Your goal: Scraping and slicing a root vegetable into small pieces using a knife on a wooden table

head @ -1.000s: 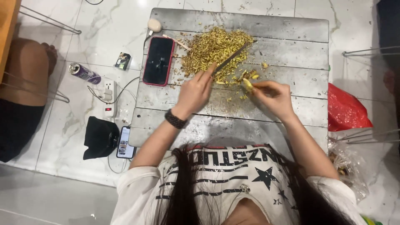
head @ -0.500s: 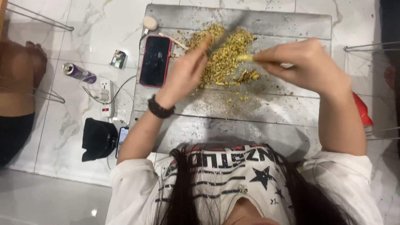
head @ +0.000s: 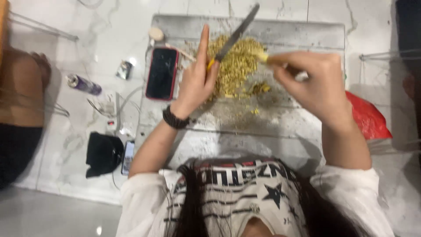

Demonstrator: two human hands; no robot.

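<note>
My left hand (head: 197,77) is raised above a grey metal tray (head: 280,123) and holds a knife (head: 234,35) by its yellow handle, blade pointing up and away. My right hand (head: 313,83) is also lifted and pinches a small yellowish stem-like piece (head: 262,56) between its fingers, close to the knife. Beneath both hands lies a heap of yellow-green trimmings (head: 237,66) on the tray. A black band sits on my left wrist (head: 175,119). A dark phone in a red case (head: 161,73) lies on the tray's left side.
A red plastic bag (head: 366,116) lies right of the tray. On the white marble floor at left are a purple can (head: 83,84), a white power strip with cables (head: 109,109), a black pouch (head: 101,153) and another phone (head: 128,157). Another person's leg (head: 22,87) is at far left.
Both hands have risen from the heap toward the camera. The knife, lying across the trimmings a second ago, now points upward in my left hand. The view has shifted closer.
</note>
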